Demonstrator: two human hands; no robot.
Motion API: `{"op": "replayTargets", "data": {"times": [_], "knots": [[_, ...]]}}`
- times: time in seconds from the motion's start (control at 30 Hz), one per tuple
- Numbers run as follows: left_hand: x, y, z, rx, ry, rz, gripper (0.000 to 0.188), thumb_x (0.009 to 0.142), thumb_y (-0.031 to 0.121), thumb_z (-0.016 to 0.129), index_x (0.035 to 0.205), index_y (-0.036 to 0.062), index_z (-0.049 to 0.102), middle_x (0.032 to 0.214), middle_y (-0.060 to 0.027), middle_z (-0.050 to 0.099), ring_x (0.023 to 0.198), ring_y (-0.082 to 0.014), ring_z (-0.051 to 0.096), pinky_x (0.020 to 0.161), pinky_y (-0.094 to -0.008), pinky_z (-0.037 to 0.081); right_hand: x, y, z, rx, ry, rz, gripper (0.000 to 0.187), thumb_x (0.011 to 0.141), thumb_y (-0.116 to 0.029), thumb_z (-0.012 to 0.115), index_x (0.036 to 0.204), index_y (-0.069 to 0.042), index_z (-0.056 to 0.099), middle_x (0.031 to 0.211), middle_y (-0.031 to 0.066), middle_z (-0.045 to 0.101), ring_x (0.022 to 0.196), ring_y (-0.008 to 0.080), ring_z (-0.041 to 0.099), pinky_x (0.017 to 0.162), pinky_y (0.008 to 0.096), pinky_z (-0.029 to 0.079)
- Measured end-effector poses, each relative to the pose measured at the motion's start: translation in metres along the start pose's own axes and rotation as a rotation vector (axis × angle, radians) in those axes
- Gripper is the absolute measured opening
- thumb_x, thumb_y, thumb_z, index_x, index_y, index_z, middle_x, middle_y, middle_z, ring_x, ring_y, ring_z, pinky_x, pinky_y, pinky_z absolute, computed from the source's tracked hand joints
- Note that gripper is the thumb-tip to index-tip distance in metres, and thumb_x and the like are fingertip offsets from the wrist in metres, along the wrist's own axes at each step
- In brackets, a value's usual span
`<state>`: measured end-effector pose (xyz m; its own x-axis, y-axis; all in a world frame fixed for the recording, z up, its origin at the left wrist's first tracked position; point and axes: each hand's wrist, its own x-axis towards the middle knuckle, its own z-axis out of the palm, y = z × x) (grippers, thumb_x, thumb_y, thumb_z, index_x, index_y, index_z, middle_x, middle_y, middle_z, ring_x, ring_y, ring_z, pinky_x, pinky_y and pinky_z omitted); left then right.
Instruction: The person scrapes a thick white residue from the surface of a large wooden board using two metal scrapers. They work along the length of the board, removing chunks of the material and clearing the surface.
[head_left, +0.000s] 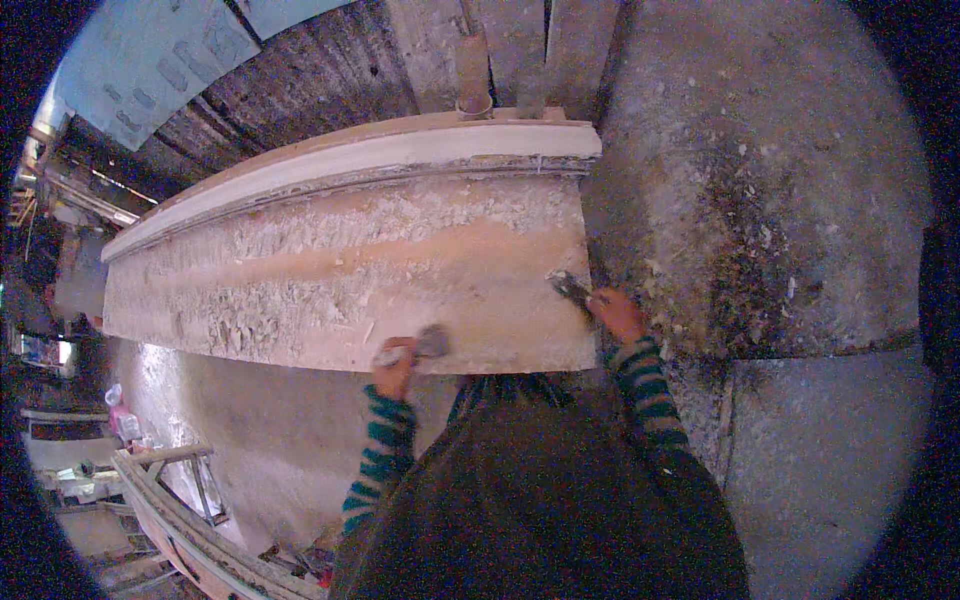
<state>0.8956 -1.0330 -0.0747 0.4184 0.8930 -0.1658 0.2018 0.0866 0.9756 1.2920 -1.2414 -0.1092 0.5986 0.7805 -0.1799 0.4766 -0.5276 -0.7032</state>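
Note:
A long, pale bench top (480,330), crusted with whitish plaster-like flakes, runs across in front of me. My left hand (393,372) is closed on a small scraper (432,341) with a grey, flat blade, held low over the bench's near edge. Farther right, my right hand (620,316) grips a dark scraper (570,287) whose tip carries whitish material, near the bench's right end. The exact shape of both tools is too blurred to tell. Loose crumbs and scraps (265,310) lie thickest on the left half of the surface.
A raised white moulding (400,152) borders the bench's far side, with an upright post (473,75) behind it. Dark debris stains the concrete floor (750,240) to the right. At lower left stands a curved frame (175,520); a light-blue panel (200,65) is at upper left.

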Motion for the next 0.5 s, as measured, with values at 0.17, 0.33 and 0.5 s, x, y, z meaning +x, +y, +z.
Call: {"op": "replayTargets", "data": {"times": [0.17, 0.33, 0.5], "knots": [[0.002, 0.056, -0.042, 0.317, 0.165, 0.22, 0.009, 0.085, 0.004, 0.055, 0.093, 0.0041, 0.059, 0.088, -0.0047, 0.061, 0.077, -0.0123, 0.058, 0.068, -0.0249, 0.048, 0.033, -0.125, 0.017, -0.142, -0.146, -0.224, 0.033, 0.079, -0.031, 0.062, 0.101, -0.006, 0.065, 0.092, 0.0154, 0.066, 0.084, 0.0307, 0.063, 0.076, 0.0388, 0.049], [0.019, 0.038, 0.083, -0.179, -0.219, 0.058, 0.015, 0.083, 0.009, 0.059, 0.097, 0.004, 0.06, 0.092, -0.0057, 0.062, 0.08, -0.0133, 0.058, 0.067, -0.0274, 0.051, -0.001, -0.177, -0.053, -0.187, -0.207, 0.006, 0.033, 0.078, -0.03, 0.063, 0.102, -0.007, 0.065, 0.095, 0.0153, 0.065, 0.085, 0.0317, 0.063, 0.075, 0.0379, 0.049], [0.045, 0.032, 0.255, -0.231, -0.441, 0.176, 0.013, 0.081, 0.013, 0.063, 0.093, 0.0062, 0.061, 0.083, -0.0036, 0.062, 0.073, -0.0137, 0.058, 0.064, -0.0286, 0.049, -0.037, -0.006, -0.056, -0.084, 0.323, 0.05, 0.033, 0.079, -0.03, 0.064, 0.104, -0.008, 0.064, 0.09, 0.0146, 0.065, 0.081, 0.0301, 0.063, 0.071, 0.0385, 0.049]]}}
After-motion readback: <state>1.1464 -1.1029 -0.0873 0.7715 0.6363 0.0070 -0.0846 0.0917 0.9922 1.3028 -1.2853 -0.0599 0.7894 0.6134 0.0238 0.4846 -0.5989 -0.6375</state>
